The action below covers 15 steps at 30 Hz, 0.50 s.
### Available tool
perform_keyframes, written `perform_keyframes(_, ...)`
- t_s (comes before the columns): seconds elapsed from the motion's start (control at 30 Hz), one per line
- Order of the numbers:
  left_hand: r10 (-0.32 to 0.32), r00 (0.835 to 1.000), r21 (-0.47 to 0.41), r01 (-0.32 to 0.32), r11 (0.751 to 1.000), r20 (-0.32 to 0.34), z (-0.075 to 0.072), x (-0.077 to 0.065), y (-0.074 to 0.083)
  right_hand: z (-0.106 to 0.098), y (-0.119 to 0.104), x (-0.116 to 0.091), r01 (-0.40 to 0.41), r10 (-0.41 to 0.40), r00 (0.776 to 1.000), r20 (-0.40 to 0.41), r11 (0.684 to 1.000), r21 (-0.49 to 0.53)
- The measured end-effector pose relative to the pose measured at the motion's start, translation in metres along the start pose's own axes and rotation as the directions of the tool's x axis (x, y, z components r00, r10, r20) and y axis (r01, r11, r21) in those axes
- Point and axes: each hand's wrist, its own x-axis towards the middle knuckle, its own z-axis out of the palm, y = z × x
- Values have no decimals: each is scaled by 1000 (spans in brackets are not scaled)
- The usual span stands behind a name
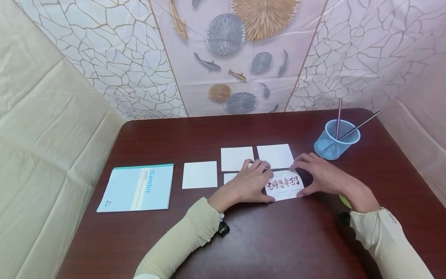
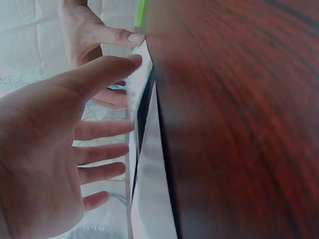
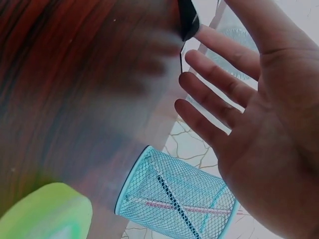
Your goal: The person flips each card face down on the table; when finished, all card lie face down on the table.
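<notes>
A white card with red handwritten-style Chinese characters [image 1: 283, 184] is held between both hands at its two sides. My left hand [image 1: 251, 182] grips its left side, the thumb at the near corner and the fingers toward the far edge. On the card's right side, my right hand [image 1: 322, 175] holds the near corner with the thumb and the far corner with the fingers. The card looks slightly bowed and raised off the tabletop in the left wrist view. Beneath the left hand, a blank white card [image 1: 229, 177] is partly hidden.
Blank white cards lie beyond the hands, one at the left [image 1: 200, 175], one in the middle [image 1: 237, 158] and one at the right [image 1: 275, 156]. A light blue notebook [image 1: 136, 188] lies far left. A blue mesh pen cup [image 1: 331, 145] stands back right. A green object [image 3: 50, 211] sits near the right wrist.
</notes>
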Motion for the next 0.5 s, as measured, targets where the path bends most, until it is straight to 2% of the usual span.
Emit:
perform_keyframes(0.23,-1,1000,20,1,1000,-17,8,8,4,4,0,-5,-4,4,1000,2,1000,30)
perform_keyframes(0.5,18,999,86,-14,996,-46,7,14,12,9,-3,-12,-28,28,1000,-2,999,31)
